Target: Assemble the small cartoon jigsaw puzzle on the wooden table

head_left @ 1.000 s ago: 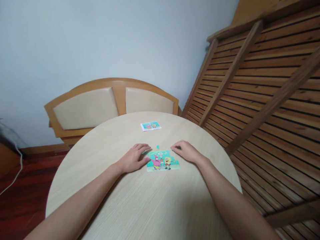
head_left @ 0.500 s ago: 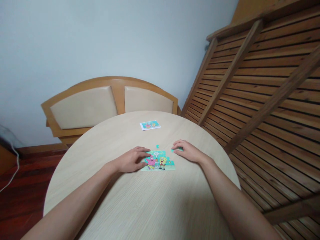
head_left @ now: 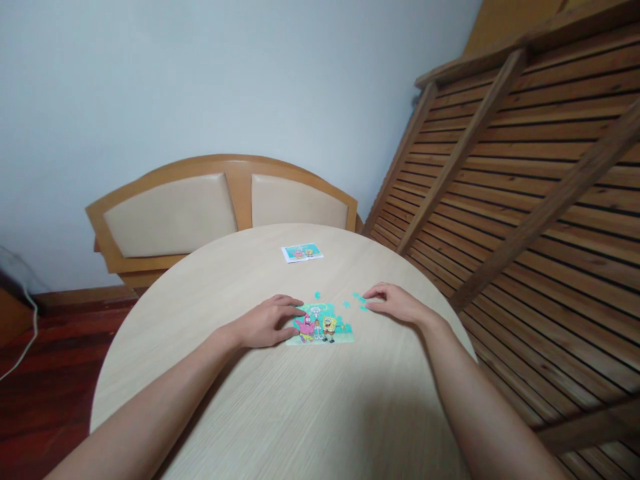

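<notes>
While flat — hands (head_left: 270, 322) at puzzle (head_left: 320, 325) edge

A flat, nearly finished cartoon puzzle (head_left: 321, 325) lay mid-table; a few loose teal pieces (head_left: 358, 299), apparently face-up, were scattered just right of it.

Pale wall (head_left: 200, 80), slatted wood panel (head_left: 540, 173)

Round pale wood-grain table (head_left: 280, 413) seen. Cartoon jigsaw (head_left: 321, 325) laid flat on it, left edge touched by fingers of left hand (head_left: 267, 321). Loose teal pieces (head_left: 359, 299) scattered just beside fingertips of right hand (head_left: 397, 305); one single piece (head_left: 317, 295) between hands. Small picture card (head_left: 302, 253) placed well beyond both hands.
</notes>
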### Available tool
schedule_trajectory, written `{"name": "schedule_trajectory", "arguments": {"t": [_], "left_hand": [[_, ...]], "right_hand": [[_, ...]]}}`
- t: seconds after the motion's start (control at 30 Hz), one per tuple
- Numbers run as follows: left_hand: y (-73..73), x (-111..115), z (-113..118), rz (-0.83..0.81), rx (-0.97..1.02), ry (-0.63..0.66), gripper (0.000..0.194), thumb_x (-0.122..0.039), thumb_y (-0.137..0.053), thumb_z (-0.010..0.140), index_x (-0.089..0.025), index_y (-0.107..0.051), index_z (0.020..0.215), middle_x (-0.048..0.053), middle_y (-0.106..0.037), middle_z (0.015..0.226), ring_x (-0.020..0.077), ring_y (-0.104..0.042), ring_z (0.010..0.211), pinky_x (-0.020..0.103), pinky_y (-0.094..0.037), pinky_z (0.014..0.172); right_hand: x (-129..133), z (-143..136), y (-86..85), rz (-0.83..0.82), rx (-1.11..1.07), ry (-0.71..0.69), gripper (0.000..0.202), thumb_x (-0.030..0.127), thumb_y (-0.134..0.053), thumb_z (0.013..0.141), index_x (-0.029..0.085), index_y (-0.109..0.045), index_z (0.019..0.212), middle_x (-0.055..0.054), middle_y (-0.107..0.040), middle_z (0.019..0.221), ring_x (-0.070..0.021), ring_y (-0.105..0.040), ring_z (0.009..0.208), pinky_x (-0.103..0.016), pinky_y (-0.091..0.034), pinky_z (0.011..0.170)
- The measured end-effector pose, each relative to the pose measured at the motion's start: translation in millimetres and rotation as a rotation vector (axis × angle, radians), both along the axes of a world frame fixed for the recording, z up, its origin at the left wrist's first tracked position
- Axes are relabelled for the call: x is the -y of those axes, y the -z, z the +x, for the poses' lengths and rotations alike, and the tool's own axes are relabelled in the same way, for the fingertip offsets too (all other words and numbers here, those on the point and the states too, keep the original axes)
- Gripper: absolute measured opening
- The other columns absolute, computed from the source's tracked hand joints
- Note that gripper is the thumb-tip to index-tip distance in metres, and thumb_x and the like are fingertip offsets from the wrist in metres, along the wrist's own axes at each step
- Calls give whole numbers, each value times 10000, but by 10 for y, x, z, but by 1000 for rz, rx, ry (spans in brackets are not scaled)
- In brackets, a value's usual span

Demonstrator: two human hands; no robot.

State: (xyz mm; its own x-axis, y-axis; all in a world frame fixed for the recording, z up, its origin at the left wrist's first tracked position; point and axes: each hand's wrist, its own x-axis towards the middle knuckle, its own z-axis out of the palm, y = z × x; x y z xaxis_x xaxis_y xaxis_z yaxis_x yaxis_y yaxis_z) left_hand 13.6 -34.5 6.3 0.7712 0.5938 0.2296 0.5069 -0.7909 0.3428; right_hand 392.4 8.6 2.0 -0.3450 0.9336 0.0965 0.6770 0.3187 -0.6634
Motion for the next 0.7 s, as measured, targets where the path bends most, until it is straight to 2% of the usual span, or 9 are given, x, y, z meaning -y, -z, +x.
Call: {"name": "schedule_trajectory", "arguments": {"t": [0.2, 0.4, 0.7], "left_hand": [[25, -11, -5, 3, 2, -8, 373, -388, -577, 948, -226, -640, 1278, 110, -598, 1351, 266, -549, 1252, 442, -423, 1096], [2, 4, 7, 1, -4, -16, 368, -386, -572, 950, -228, -642, 1275, 110, -596, 1356, 271, -546, 1258, 445, -428, 1091], [-8, -1, 49, -4, -12, -18, 369, -375, -581, 942, -217, -643, 1269, 119, -595, 1354, 271, -550, 1255, 448, -431, 1088]], "right_hand": [[-1, -82, 13, 18, 11, 15, 260, 359, -672, 801, 164, -772, 940, -101, -725, 984, -219, -647, 898, -355, -496, 864], [20, -91, -4, 17, 7, -64, 247, 319, -707, 762, 163, -760, 946, -94, -711, 990, -220, -619, 885, -360, -494, 841], [14, -85, 5, 27, 51, -44, 318, 302, -711, 761, 155, -748, 1041, -103, -700, 1035, -225, -619, 909, -365, -496, 857]]}}
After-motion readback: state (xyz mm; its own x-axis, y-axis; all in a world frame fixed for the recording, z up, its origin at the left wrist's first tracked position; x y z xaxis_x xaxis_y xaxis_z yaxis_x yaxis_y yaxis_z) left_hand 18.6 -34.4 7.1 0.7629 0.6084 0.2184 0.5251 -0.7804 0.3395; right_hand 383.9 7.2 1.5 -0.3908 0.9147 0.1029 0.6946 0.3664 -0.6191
